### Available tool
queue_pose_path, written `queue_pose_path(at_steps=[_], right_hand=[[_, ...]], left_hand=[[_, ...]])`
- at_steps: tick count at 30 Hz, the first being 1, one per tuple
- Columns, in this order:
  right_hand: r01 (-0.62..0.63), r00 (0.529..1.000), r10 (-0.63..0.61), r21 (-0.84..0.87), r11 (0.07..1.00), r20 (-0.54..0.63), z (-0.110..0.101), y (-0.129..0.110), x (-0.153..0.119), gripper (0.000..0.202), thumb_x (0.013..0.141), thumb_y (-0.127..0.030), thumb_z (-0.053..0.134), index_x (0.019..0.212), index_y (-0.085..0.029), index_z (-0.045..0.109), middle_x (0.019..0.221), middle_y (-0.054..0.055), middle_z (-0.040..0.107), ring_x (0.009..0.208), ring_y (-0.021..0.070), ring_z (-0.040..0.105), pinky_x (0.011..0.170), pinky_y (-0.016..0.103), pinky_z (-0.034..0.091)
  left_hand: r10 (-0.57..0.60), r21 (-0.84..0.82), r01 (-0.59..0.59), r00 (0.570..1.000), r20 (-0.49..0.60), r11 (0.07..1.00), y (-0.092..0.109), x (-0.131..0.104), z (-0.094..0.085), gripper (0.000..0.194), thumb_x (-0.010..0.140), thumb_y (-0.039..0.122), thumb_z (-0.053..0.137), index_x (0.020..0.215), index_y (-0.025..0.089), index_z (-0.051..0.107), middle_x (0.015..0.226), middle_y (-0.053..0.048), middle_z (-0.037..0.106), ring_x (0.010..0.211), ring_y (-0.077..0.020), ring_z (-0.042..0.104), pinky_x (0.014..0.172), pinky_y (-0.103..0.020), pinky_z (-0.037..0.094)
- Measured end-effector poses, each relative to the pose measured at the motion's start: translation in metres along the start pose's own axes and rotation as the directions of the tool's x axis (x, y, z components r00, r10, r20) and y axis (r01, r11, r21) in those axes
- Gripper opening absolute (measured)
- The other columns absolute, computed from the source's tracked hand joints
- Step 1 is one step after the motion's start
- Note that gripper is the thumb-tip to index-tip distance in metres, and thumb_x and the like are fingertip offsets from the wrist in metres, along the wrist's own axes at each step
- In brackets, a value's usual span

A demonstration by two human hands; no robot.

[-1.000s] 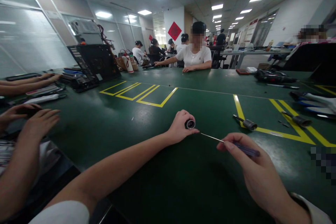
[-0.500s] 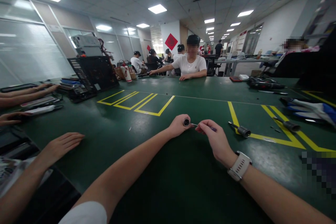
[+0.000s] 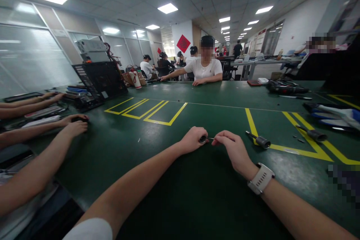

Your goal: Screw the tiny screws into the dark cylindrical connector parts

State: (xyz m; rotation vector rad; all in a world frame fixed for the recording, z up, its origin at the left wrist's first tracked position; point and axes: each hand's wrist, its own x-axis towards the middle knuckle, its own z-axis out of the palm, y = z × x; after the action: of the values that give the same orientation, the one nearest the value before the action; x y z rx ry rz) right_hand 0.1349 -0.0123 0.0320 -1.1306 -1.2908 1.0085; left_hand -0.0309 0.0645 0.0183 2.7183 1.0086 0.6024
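My left hand [image 3: 193, 140] is closed around a dark round metal part [image 3: 203, 139], its hollow end facing me. Close on its right, my right hand [image 3: 229, 143] pinches a thin metal tool [image 3: 210, 138], which reaches toward the left fingers. The tool's handle is mostly hidden by my right hand. To the right of that hand, a dark hole-saw-like part [image 3: 263, 142] with a thin shank lies on the green table [image 3: 174, 180] by a yellow tape line. A second such part [image 3: 316, 135] lies farther right.
Small dark bits [image 3: 300, 140] lie near the second part. Blue-and-white gloves [image 3: 337, 116] and a black tool bundle [image 3: 285, 87] are at the right. At the left stand a black computer case [image 3: 105, 78] and a co-worker's hands [image 3: 74, 125]. A person [image 3: 206, 69] sits opposite.
My left hand has lowered slightly and the round part in it has tilted. The tool's handle is no longer visible at my right hand. At the left, a co-worker's hands have come together farther up the table.
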Motion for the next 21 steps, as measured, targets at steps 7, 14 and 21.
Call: queue_pose_path(at_steps=[7, 14, 21], right_hand=[[-0.092, 0.995, 0.098, 0.192, 0.977, -0.022, -0.001, 0.012, 0.004, 0.018, 0.072, -0.033, 0.054, 0.068, -0.017, 0.062, 0.068, 0.007, 0.067, 0.07, 0.0216, 0.063, 0.069, 0.037, 0.046], [-0.022, 1.0, 0.022, 0.006, 1.0, -0.014, 0.002, -0.002, -0.014, 0.012, 0.071, -0.033, 0.063, 0.066, -0.023, 0.067, 0.067, 0.001, 0.063, 0.069, 0.0204, 0.054, 0.069, 0.036, 0.039], [-0.08, 0.997, 0.077, 0.111, 0.991, 0.023, -0.003, 0.006, -0.007, 0.016, 0.075, -0.031, 0.056, 0.066, -0.019, 0.064, 0.07, 0.004, 0.066, 0.074, 0.0209, 0.06, 0.073, 0.036, 0.044]], left_hand=[[-0.024, 0.001, 0.024, 1.0, -0.007, 1.0, -0.003, 0.002, 0.0, 0.012, 0.077, 0.025, 0.061, 0.076, 0.016, 0.054, 0.075, 0.0, 0.058, 0.069, -0.0121, 0.053, 0.065, -0.024, 0.041], [-0.022, 0.066, 0.022, 1.0, 0.007, 0.998, 0.0, 0.0, 0.002, 0.007, 0.079, 0.023, 0.057, 0.078, 0.016, 0.055, 0.077, -0.003, 0.058, 0.073, -0.0157, 0.053, 0.069, -0.029, 0.039], [-0.015, 0.055, 0.015, 1.0, -0.005, 0.998, 0.003, -0.003, 0.0, 0.012, 0.079, 0.027, 0.059, 0.078, 0.016, 0.055, 0.078, -0.002, 0.059, 0.073, -0.0143, 0.054, 0.07, -0.026, 0.04]])
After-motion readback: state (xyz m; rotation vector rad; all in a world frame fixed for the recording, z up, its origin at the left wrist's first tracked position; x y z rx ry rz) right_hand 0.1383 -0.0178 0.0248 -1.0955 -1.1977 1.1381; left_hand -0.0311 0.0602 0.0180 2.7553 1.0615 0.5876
